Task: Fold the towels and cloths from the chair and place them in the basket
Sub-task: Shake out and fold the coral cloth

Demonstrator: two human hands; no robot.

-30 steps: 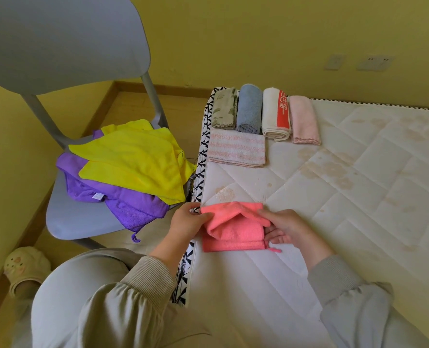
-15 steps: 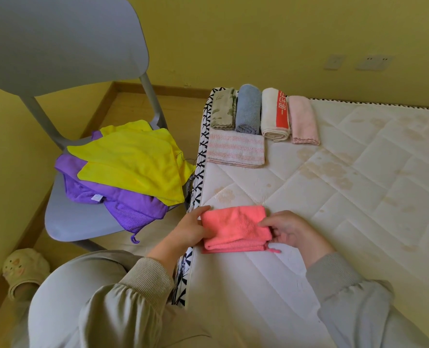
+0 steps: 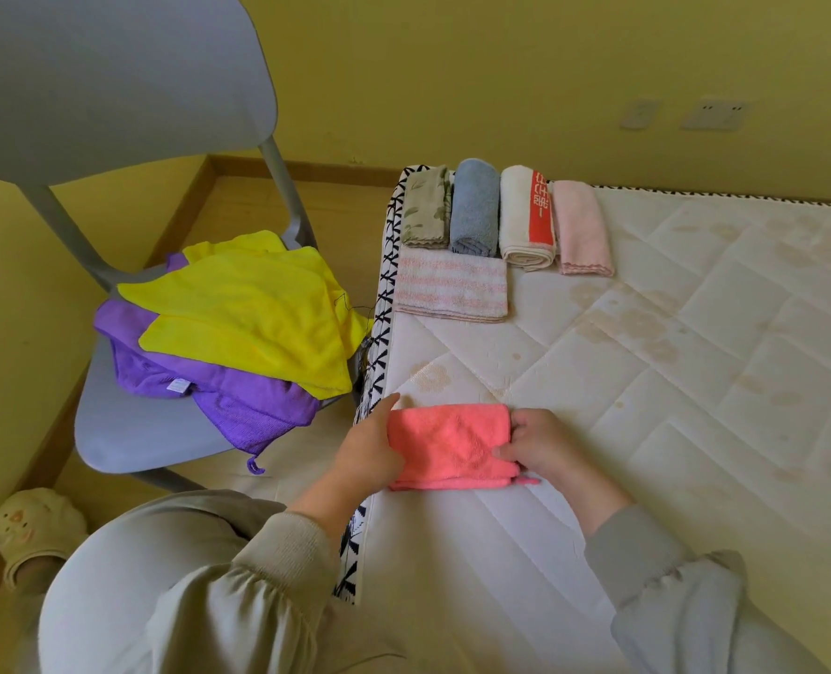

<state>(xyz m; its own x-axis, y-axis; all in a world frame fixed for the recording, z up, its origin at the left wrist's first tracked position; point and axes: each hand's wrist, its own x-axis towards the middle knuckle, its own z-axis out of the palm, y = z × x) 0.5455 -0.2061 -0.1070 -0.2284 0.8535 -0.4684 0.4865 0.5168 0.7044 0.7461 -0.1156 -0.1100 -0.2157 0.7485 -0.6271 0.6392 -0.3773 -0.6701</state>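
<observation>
Single head-worn wide-angle view, looking forward and steeply down from close range over the mattress (image 3: 647, 381) edge, chair (image 3: 126, 430) at left.

Left hand (image 3: 367, 452), right hand (image 3: 545, 449) hold cloth (image 3: 447, 445) (folded).

Fluffy pink cloth (image 3: 447, 442); quilted mattress (image 3: 647, 381); smooth matt plastic chair (image 3: 126, 430).

The left hand (image 3: 372, 447) and right hand (image 3: 547, 447) each hold one side of the pink cloth (image 3: 447, 445), arms reaching forward.
</observation>
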